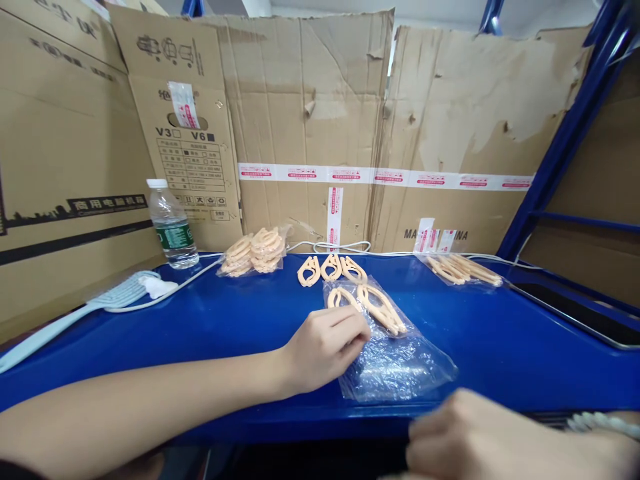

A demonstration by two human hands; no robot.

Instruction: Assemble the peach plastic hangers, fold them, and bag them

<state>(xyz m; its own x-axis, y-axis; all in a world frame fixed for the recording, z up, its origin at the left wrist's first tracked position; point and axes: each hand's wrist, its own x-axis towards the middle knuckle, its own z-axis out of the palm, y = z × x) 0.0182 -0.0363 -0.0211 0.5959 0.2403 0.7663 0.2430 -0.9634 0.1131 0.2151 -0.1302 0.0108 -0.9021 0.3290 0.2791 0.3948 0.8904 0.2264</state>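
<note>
My left hand is closed, its curled fingers over the left side of a clear plastic bag. What lies inside those fingers is hidden. Two beige folding hangers, one partly behind the hand and the other a fuller hanger, show at the bag's far end. Just beyond the bag, three loose folding hangers stand in a row. My right hand, with a beaded bracelet at the wrist, is at the lower right by the table's front edge. Motion blurs it; the fingers look bent, and their grip is not visible.
Bagged hangers lie at the back left, and another bagged bundle at the back right. A water bottle, a pale blue brush-like tool and a phone-like black slab rest on the blue table. Cardboard walls the back.
</note>
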